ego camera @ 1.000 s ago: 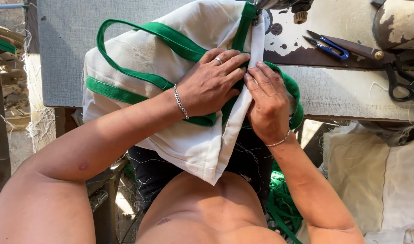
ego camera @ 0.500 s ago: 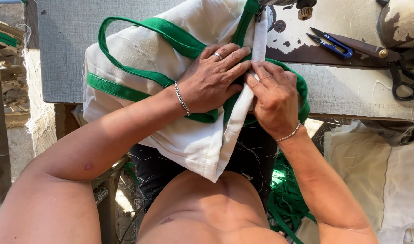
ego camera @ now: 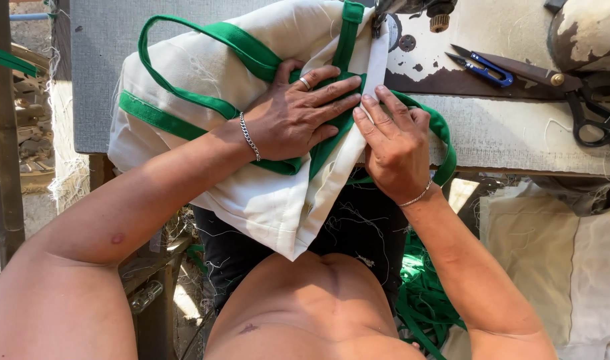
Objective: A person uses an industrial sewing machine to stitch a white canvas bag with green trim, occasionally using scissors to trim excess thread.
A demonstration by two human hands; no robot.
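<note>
Both hands are sliding slightly nearer the needle than a moment ago. Left hand is lying flat, fingers spread, pressing the white cloth bag and its green strap onto the sewing table. Right hand is pinching the folded edge, feeding it, probably under the presser foot. Steady, straight guiding is needed next. Scissors are lying well apart.
</note>
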